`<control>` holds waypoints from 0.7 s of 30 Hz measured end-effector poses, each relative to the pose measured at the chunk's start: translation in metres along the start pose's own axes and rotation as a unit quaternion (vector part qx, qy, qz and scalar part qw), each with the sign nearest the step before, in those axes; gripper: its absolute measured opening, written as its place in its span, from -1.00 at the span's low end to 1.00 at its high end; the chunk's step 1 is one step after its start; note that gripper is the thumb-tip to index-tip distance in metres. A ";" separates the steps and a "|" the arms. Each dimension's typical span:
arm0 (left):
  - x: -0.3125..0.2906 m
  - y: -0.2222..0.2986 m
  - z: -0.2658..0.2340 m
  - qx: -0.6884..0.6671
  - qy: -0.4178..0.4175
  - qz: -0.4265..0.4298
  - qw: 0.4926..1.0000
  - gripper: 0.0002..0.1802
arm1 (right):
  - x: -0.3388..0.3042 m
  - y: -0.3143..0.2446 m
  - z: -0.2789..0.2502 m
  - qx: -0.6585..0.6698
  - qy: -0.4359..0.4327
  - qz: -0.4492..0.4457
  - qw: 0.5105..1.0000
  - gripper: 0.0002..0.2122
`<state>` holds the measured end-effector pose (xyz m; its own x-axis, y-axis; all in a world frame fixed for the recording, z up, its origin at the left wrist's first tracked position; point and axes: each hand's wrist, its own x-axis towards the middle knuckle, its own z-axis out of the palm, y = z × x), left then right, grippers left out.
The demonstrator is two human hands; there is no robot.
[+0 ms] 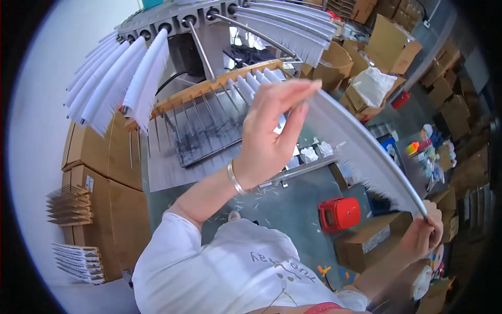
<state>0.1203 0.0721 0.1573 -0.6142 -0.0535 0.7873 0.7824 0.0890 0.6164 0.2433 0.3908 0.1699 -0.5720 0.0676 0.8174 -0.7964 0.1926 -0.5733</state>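
A long metal rod (372, 137) with a pale, translucent fringed strip (348, 144) along it slants across the right side. My right hand (424, 233) is closed around its lower end. At its upper end, my left hand (274, 125), with a silver bangle (234, 177) on the wrist, touches the rod with the index fingertip. The left thumb stands apart from that finger, and its other fingers are partly hidden. Behind this hand, a wooden rack (193, 93) carries a row of thin rods, some with white sleeves (256, 83) on them.
Above the rack, a grey machine head (172, 21) bears several rods with white fringed strips (146, 73). A dark-stained tray (209, 133) lies under the rack. Cartons (123, 214) stand at left, more boxes (392, 44) at right. A red stool (340, 214) is on the floor.
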 end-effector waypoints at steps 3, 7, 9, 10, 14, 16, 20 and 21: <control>0.027 -0.014 -0.008 0.116 -0.017 0.106 0.987 -0.64 | 0.021 0.014 0.011 -0.037 -0.035 -0.067 0.996 -0.83; 0.044 -0.023 -0.014 0.200 0.016 0.160 0.967 -0.65 | 0.042 0.021 0.022 -0.115 -0.065 -0.157 0.979 -0.80; 0.046 -0.022 -0.019 0.273 0.007 0.142 0.951 -0.65 | 0.050 0.023 0.029 -0.128 -0.088 -0.179 0.971 -0.79; 0.045 -0.025 -0.022 0.276 0.011 0.141 0.951 -0.65 | 0.053 0.024 0.033 -0.129 -0.102 -0.187 0.968 -0.79; 0.044 -0.029 -0.032 0.357 -0.006 0.177 0.917 -0.64 | 0.061 0.024 0.036 -0.153 -0.140 -0.217 0.954 -0.79; 0.046 -0.030 -0.031 0.396 -0.010 0.201 0.896 -0.59 | 0.065 0.018 0.038 -0.161 -0.151 -0.226 0.949 -0.80; 0.031 -0.039 -0.034 0.286 0.026 0.154 0.945 -0.45 | 0.072 0.020 0.053 -0.175 -0.189 -0.242 0.935 -0.83; 0.029 -0.039 -0.031 0.234 0.025 0.135 0.962 -0.41 | 0.074 0.017 0.060 -0.179 -0.186 -0.245 0.934 -0.85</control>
<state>0.0754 0.0358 0.1562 -0.3808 -0.0123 0.9246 0.7729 0.5446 0.3256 0.1761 0.3407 0.2172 -0.2366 -0.4478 0.8623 -0.9025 0.4301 -0.0243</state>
